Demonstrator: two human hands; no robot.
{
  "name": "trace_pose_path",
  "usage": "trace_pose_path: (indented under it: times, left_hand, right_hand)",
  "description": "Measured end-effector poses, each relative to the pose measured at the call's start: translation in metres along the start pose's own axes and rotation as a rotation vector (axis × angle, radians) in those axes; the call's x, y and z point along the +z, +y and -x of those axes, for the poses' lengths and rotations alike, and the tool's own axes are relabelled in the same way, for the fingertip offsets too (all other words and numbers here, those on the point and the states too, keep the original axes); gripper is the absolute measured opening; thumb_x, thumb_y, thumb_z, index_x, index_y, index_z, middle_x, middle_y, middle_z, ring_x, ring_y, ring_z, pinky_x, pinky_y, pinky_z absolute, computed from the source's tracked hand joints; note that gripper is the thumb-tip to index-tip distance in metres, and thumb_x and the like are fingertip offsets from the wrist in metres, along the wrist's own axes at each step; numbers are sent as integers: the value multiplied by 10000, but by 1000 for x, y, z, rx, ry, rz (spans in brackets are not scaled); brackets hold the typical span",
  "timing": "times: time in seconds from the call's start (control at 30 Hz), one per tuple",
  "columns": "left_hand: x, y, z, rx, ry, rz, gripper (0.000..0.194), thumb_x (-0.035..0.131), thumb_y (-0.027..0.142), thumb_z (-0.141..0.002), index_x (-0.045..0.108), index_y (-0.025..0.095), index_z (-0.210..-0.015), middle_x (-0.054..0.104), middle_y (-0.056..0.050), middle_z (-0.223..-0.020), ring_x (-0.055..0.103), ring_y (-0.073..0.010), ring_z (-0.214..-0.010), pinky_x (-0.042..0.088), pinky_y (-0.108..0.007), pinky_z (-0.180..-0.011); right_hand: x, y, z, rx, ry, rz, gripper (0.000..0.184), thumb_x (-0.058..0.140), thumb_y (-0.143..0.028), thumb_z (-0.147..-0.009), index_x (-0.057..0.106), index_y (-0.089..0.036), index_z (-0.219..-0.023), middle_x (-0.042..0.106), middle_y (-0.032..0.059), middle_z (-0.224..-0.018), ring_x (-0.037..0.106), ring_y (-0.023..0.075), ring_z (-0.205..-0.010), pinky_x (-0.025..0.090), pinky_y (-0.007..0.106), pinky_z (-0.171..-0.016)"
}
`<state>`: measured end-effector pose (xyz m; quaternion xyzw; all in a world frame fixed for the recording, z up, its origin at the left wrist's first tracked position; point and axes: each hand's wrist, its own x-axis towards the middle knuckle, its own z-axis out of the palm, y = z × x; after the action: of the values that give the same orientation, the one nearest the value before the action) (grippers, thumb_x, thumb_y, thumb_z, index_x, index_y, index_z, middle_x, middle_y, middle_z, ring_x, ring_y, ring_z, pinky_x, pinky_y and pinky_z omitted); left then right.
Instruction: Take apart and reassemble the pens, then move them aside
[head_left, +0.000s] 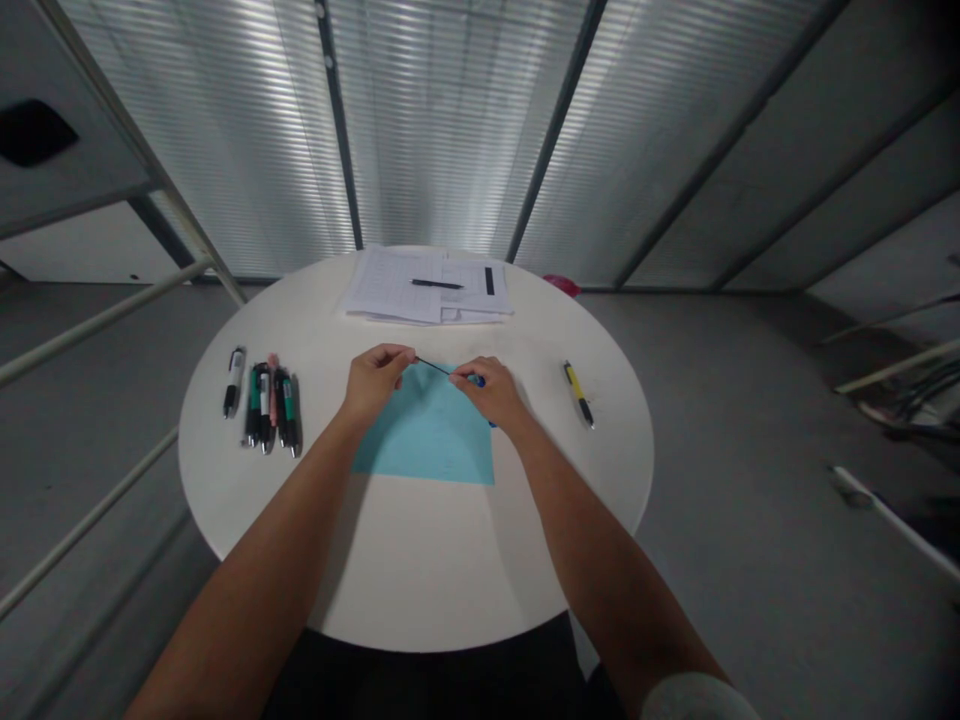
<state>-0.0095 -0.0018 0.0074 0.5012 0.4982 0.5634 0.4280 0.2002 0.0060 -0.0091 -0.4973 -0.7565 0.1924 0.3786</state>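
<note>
My left hand (379,380) pinches one end of a thin dark rod (433,366), which looks like a pen refill. Its other end is between the fingertips of my right hand (489,390), so the rod spans the gap, tilting down to the right. Both hands are closed, above the far part of a light blue sheet (427,440) on the table. By the fingers of my right hand shows a small blue piece (481,381), mostly hidden. Another bit of blue peeks out below that hand; I cannot tell what it is.
On the round white table (442,570), several pens (264,405) lie at the left. A yellow and black pen (578,393) lies at the right. Printed papers (394,290) with a black pen (437,284) on top are at the far edge. A metal frame (105,320) stands left.
</note>
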Motion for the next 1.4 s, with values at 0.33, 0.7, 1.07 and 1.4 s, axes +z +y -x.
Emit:
trace_pose_path:
  times: [0.33, 0.7, 1.07, 1.4]
  left_hand:
    - [-20, -1, -4, 154, -5, -200, 129, 729, 269, -683, 761, 208, -792, 691, -39, -723, 550, -144, -636, 438, -249, -615]
    - [-14, -7, 3, 323, -220, -467, 223, 730, 100, -588, 759, 264, -736, 721, -48, -789, 576, -227, -789, 453, -350, -813]
    - [-25, -6, -14, -88, 155, 486, 189, 615, 202, -616, 703, 143, -772, 601, -34, -706, 468, -84, -522, 359, -208, -482]
    - [-34, -3, -21, -310, 289, 918, 187, 549, 163, -590, 633, 114, -750, 537, -50, -638, 454, -99, -501, 372, -225, -457]
  right_hand:
    - [-3, 6, -2, 164, 150, 168, 128, 612, -323, -844, 726, -269, -865, 692, 27, -948, 546, 233, -976, 350, 412, -930]
    - [1, 3, 1, 166, 82, 277, 131, 654, -402, -832, 758, -331, -870, 653, 34, -993, 483, 259, -1041, 285, 439, -920]
    - [2, 11, -2, 203, 126, 196, 246, 557, -441, -884, 749, -303, -954, 668, 45, -1031, 514, 248, -1034, 329, 429, -934]
    - [1, 35, -13, 333, 470, -380, 294, 466, -397, -826, 657, -182, -887, 661, 35, -837, 584, 164, -791, 444, 293, -746]
